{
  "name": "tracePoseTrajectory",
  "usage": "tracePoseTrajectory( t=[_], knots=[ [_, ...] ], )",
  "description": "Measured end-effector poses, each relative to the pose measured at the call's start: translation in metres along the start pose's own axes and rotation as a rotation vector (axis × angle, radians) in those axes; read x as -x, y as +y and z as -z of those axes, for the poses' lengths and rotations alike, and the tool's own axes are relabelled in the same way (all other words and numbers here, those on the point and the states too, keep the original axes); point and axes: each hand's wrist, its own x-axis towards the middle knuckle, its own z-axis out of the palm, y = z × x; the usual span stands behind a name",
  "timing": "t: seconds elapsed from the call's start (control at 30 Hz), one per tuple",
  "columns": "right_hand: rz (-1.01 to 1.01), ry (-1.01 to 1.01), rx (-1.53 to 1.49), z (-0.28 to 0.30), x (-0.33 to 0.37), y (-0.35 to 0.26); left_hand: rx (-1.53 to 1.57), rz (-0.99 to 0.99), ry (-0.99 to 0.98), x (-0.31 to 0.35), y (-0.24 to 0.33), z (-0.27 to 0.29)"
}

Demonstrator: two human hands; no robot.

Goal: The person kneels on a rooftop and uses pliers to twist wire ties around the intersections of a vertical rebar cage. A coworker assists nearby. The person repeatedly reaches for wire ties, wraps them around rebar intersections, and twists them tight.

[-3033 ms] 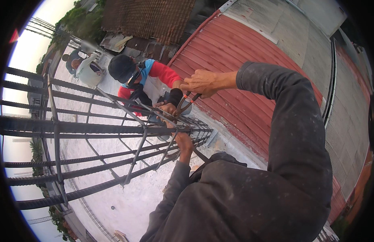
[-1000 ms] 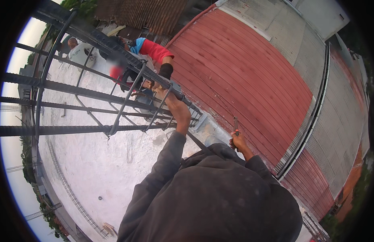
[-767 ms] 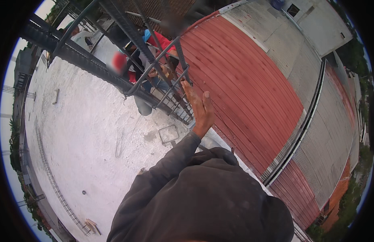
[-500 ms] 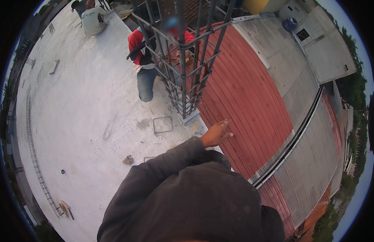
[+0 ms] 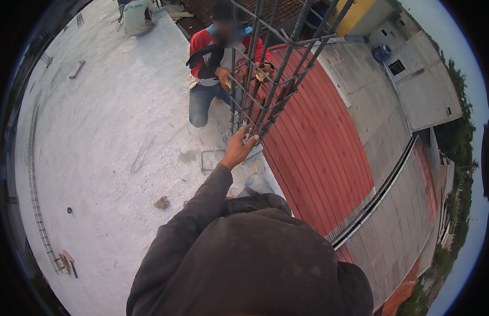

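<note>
A column cage of steel rebar [image 5: 271, 97], tied with square stirrups, rises at the slab's edge. Reaching forward in a dark sleeve, my left hand [image 5: 238, 149] is at the foot of the cage. Its thumb and fingers are apart, and the fingertips overlap the lower bars; whether they touch the steel is unclear. A square wire stirrup [image 5: 203, 161] lies on the slab, partly behind that hand. My right hand is out of sight. Across the cage kneels a co-worker [image 5: 207, 63] in a red and grey top, both hands at the bars.
Pale concrete slab [image 5: 113, 137] spreads to the left, bearing a long rebar ladder [image 5: 35, 184], wood scraps [image 5: 68, 262] and a small lump [image 5: 161, 203]. Beyond its right edge lies a lower red metal roof [image 5: 323, 142]. Another person [image 5: 137, 18] crouches at the far left.
My left hand has moved left from above the red roof to the cage's foot. The view has shifted, and the co-worker's head and hands show more plainly beside the bars.
</note>
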Motion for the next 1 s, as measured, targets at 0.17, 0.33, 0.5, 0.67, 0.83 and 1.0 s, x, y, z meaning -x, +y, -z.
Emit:
tracePoseTrajectory(
  t=[0.17, 0.33, 0.5, 0.67, 0.83, 1.0],
  knots=[
    [0.038, -0.005, 0.007, -0.010, 0.000, -0.026, 0.219, -0.097, 0.324, -0.028, 0.027, 0.045],
    [0.055, -0.011, 0.017, -0.018, 0.001, -0.039, 0.395, -0.214, 0.514, -0.061, 0.069, 0.086],
    [0.060, -0.022, 0.031, -0.024, 0.000, -0.047, 0.487, -0.324, 0.484, -0.092, 0.124, 0.127],
    [0.058, -0.033, 0.041, -0.028, 0.001, -0.052, 0.344, -0.390, 0.443, -0.119, 0.156, 0.147],
    [0.051, -0.041, 0.046, -0.031, 0.004, -0.054, 0.363, -0.269, 0.227, -0.133, 0.150, 0.142],
    [0.030, -0.042, 0.047, -0.030, 0.012, -0.046, 0.425, -0.255, 0.150, -0.147, 0.125, 0.128]
  ],
)
